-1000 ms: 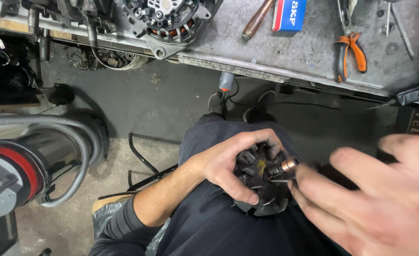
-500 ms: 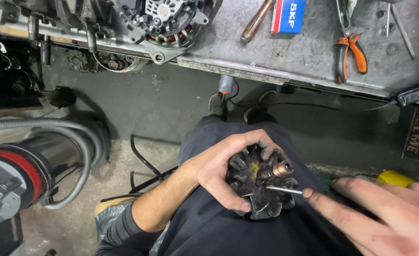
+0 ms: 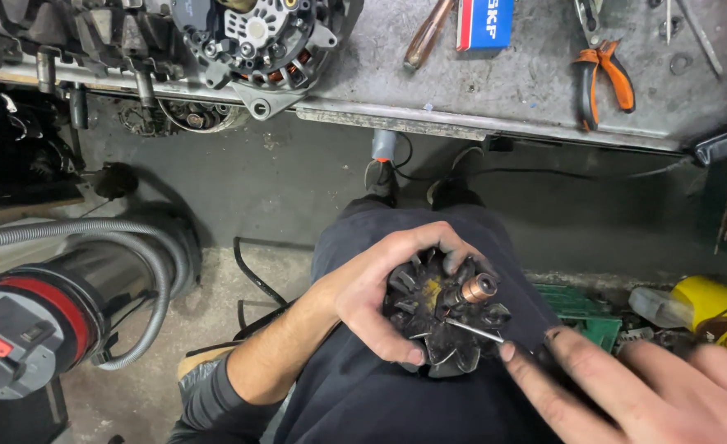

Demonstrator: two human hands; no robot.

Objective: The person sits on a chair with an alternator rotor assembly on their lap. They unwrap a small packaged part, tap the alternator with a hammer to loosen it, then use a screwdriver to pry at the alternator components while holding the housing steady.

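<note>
My left hand [image 3: 380, 288] grips a dark, greasy alternator rotor [image 3: 437, 329] over my lap, fingers wrapped round its fan blades. A copper slip ring [image 3: 479, 288] on the rotor's shaft end points up at me. My right hand [image 3: 627, 386] comes in from the lower right, fingers closed around a thin metal tool [image 3: 474, 330]. The tool's tip rests on the rotor face just below the copper ring; its handle is hidden under my fingers.
A metal workbench [image 3: 528, 90] runs along the top, carrying an alternator housing [image 3: 248, 41], orange-handled pliers [image 3: 602, 74] and a blue box [image 3: 483, 20]. A vacuum with a grey hose [image 3: 51, 321] stands at left. A green crate [image 3: 577, 304] and a yellow container [image 3: 709, 304] lie at right.
My right hand has dropped lower and brought the thin tool's tip onto the rotor face. My left hand keeps holding the rotor, turned slightly.
</note>
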